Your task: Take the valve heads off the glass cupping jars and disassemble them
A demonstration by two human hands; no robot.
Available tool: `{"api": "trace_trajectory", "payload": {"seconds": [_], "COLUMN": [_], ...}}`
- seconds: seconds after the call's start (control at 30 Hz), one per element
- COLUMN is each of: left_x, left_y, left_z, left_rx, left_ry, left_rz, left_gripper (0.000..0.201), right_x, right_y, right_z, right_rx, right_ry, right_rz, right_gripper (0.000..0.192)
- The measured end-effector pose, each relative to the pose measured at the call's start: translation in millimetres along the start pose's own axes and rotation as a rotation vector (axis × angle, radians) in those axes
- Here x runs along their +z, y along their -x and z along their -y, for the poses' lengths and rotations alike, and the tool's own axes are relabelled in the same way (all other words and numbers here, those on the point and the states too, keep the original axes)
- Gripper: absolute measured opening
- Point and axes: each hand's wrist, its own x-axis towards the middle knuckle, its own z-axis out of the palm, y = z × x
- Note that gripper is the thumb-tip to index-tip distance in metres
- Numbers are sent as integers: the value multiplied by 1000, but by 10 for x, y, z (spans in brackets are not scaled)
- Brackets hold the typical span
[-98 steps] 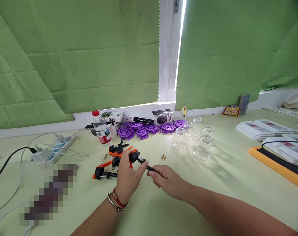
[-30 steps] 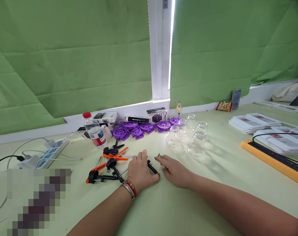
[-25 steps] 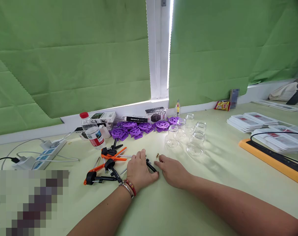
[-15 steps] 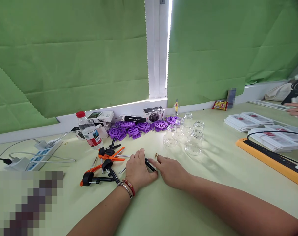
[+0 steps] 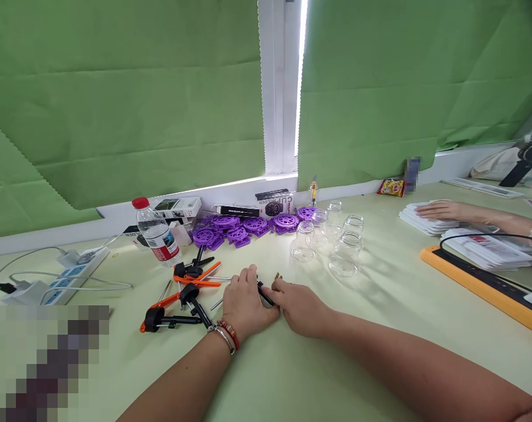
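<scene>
- Left hand rests palm-down on the desk, bracelets at the wrist. Its fingers curl over a small black clamp part; grip looks clenched on it, pinning it flat, likely to hold it steady for the other hand.
- Right hand lies flat just beside, fingertips touching the same black part from the right. Whether it pinches the part or only touches it, cannot tell.
- Small brass bits sit on the desk just beyond the right fingertips, apart from them.
- Left of the left hand: a loose heap of orange-and-black clamps with bare metal rods, some crossing each other. Close enough to snag a wrist moving left.
- Near desk in front of both forearms is bare; open room toward the person.
- Further out: clear glass jars clustered, upright and on their sides, well apart from the hands.
- Water bottle with red cap stands upright behind the clamps.
- Purple plastic discs piled along the back edge against small boxes.
- Power strip and cables at far left.
- Far right: another person's hand rests on stacked white packets; an orange-edged tray lies nearer.
</scene>
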Motion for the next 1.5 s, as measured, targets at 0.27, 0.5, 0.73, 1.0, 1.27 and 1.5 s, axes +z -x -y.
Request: {"api": "trace_trajectory", "payload": {"seconds": [0.27,0.5,0.73,1.0,1.27,1.5], "left_x": [1,18,7,21,28,29], "left_y": [-2,-8,-10,-10,-11,-17], "left_z": [-5,12,1,8,9,14], "left_rx": [-3,18,-3,9,19,17], "left_ry": [-1,-11,5,0,-13,-25], "left_rz": [1,-6,13,-4,-17,-7], "left_gripper": [83,83,82,83,83,83], "right_x": [46,51,60,81,75,71], "right_y": [-11,-25,-32,-48,-46,-38], "right_z": [-16,-18,-45,-74,-76,-54], "right_rx": [3,17,25,26,19,29], "right_ry": [-134,-208,-228,-172,-173,-158], "right_rz": [-92,-117,-139,-141,-139,-120], "right_gripper": [51,53,50,48,47,47]}}
